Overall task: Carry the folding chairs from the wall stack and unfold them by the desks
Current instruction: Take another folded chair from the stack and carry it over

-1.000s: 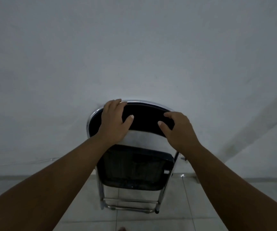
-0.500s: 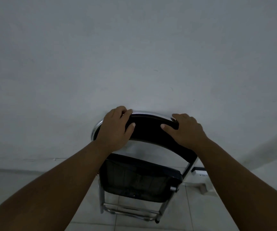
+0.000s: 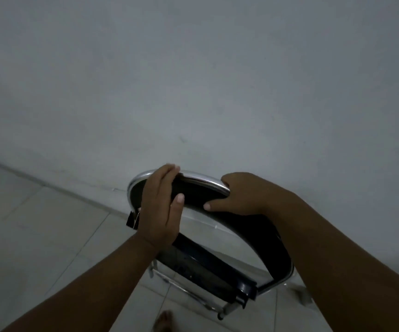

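Observation:
A folded chair [image 3: 200,262] with a black padded back, black seat and chrome tube frame stands close to the pale wall, turned at an angle with its right side nearer me. My left hand [image 3: 161,207] grips the top of the backrest on its left part, fingers over the chrome rim, thumb on the black pad. My right hand [image 3: 239,195] holds the top rim further right, thumb pressed on the pad. The chair's feet [image 3: 221,316] are near the tiled floor; whether they touch it is unclear.
A plain grey-white wall [image 3: 193,80] fills the upper view and meets the light tiled floor [image 3: 37,224] along a line running down to the right. A small black tag [image 3: 131,220] hangs at the chair's left side. My bare foot [image 3: 163,321] shows at the bottom edge.
The chair has swung from facing me squarely to an angle, its right side coming toward me. Both hands kept their hold on the backrest. The view has turned left, showing more floor.

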